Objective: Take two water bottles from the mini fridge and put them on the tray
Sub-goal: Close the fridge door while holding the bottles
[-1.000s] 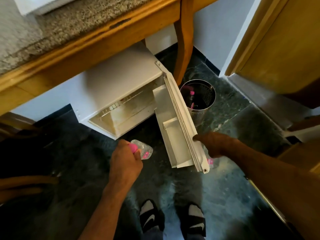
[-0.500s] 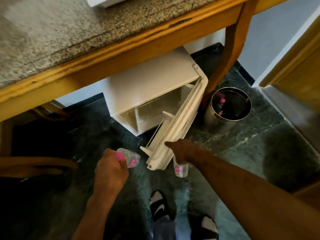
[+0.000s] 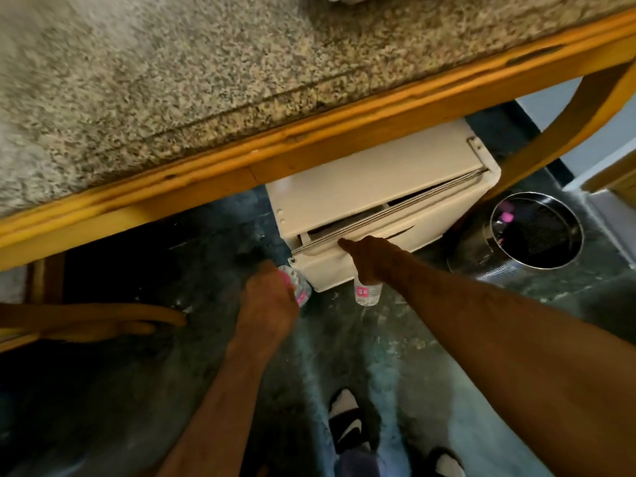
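Note:
The white mini fridge stands on the floor under the granite counter. Its door is almost shut, with a narrow gap left along the top edge. My right hand holds a clear water bottle with a pink label hanging below it, while an outstretched finger presses on the door's top edge. My left hand grips a second clear bottle with a pink cap, just left of the door's corner. No tray is in view.
A granite counter with a wooden edge overhangs the fridge. A curved wooden leg and a round metal bin stand to the right. A wooden chair is at the left. My feet stand on dark green floor.
The fridge door has swung from wide open to almost shut under my right hand. My left hand kept its bottle, and the view rose toward the counter.

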Motion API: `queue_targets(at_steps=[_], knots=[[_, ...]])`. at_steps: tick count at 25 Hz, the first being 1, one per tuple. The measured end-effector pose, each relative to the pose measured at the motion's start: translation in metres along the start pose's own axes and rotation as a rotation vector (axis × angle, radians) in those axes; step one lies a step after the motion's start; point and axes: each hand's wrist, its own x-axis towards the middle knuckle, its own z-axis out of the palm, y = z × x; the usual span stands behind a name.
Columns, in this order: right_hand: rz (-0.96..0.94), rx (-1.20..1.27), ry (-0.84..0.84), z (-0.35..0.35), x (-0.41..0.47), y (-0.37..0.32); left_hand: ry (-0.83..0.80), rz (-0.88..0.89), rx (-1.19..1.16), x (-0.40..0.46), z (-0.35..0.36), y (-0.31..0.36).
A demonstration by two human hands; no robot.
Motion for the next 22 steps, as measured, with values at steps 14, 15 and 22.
queue_targets(at_steps=[14, 15, 22], knots=[[-0.098, -0.106, -0.062, -0.069, -0.052, -0.013, -0.065, 0.186, 0.002, 0.01, -0.022, 0.054], [-0.119, -0.092, -0.059, -0.087, -0.076, -0.015, -0.044, 0.209, -0.001, -0.002, -0.036, 0.058], [-0.31, -0.117, 0.215, -0.324, -0.284, -0.055, 0.104, 0.446, 0.043, -0.126, -0.236, 0.158]])
